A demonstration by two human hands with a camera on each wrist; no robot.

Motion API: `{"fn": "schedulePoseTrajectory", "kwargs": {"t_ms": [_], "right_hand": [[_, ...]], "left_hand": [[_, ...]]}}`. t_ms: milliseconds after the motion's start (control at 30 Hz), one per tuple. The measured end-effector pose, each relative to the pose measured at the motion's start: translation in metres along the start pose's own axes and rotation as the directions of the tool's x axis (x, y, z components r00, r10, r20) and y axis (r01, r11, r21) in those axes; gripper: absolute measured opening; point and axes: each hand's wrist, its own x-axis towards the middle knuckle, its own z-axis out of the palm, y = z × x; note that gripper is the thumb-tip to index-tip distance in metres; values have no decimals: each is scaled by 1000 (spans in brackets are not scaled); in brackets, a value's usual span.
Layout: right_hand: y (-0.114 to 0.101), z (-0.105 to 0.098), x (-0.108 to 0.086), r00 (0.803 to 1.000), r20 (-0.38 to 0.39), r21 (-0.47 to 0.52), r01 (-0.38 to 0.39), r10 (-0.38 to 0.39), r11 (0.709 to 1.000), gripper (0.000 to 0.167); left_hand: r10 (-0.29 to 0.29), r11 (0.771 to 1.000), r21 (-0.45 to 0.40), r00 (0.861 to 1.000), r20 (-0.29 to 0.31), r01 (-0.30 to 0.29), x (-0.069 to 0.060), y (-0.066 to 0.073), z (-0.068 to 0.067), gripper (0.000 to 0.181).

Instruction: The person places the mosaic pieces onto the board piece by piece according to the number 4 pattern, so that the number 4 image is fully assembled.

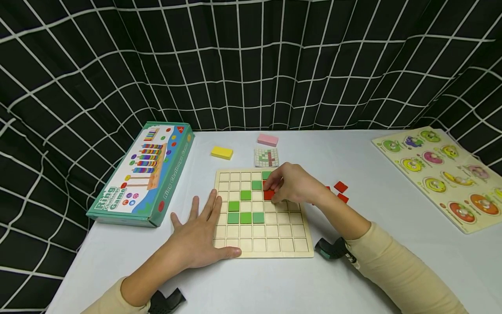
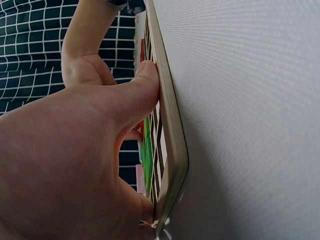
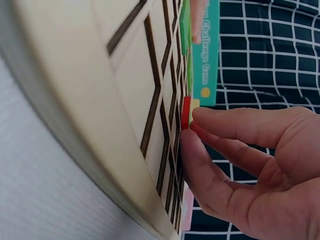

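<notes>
A pale wooden grid board [image 1: 259,247] lies on the table, with several green tiles [image 1: 245,218] in its squares. My left hand [image 1: 196,244] is spread flat at the board's left front corner, its thumb [image 2: 145,82] resting on the front rim and its other fingers along the left side. Over the upper right part of the board, my right hand [image 1: 292,183] has its fingers curled down to a red tile [image 1: 268,195], which thumb and fingertips pinch in the right wrist view. Another bit of red shows just behind it, partly hidden by the fingers.
Loose red tiles [image 1: 341,187] lie right of the board. Behind it are a small pattern card [image 1: 266,157], a yellow block [image 1: 222,152] and a pink block [image 1: 268,139]. A green game box [image 1: 141,174] stands left, a fruit puzzle board [image 1: 435,174] right.
</notes>
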Motion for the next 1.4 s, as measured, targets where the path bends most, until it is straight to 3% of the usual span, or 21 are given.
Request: {"fn": "schedulePoseTrajectory", "kwargs": {"t_ms": [333,867,1400], "right_hand": [[2,-3,1,998,2,-20,55,-55,998,25],[4,-2,5,999,-29,-69,24,-26,997,25],[13,-29,-10,995,-50,6,81,-81,997,19]], "left_hand": [[-3,1000,1,1000,2,3,1,-1,0,131],[7,1000,-2,1000,-14,-7,1,-1,1,130],[6,1000,-2,1000,-9,-6,1,-1,1,130]]}}
